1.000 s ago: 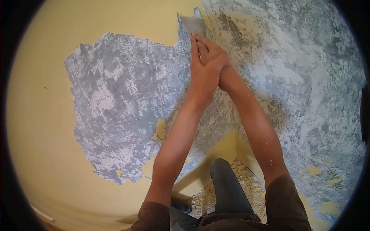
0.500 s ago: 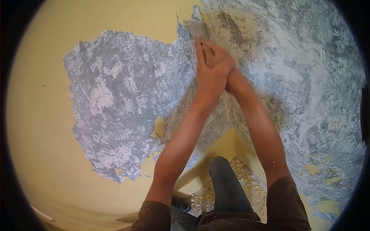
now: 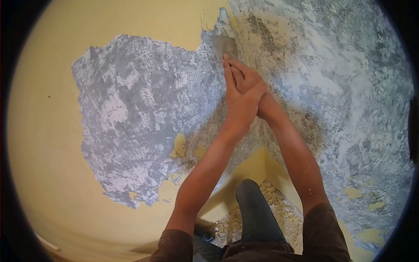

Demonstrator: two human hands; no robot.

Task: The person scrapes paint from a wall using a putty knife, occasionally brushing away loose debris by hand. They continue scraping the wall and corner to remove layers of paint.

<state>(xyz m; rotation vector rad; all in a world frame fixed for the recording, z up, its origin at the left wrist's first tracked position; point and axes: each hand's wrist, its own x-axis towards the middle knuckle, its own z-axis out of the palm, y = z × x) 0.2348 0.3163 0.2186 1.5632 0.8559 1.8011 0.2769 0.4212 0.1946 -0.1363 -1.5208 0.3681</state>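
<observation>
Your left hand (image 3: 238,102) and right hand (image 3: 251,85) are clamped together on the scraper (image 3: 225,47); its thin stiff blade juts above your fingertips, so hold low.

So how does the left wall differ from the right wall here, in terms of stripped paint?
The left wall keeps broad yellow paint around one bare grey patch; the right wall is almost wholly bare grey, with only small yellow flecks. The scraper, held in both hands, sits at the corner between them. Both show the same mottled grey-white underlayer.
</observation>
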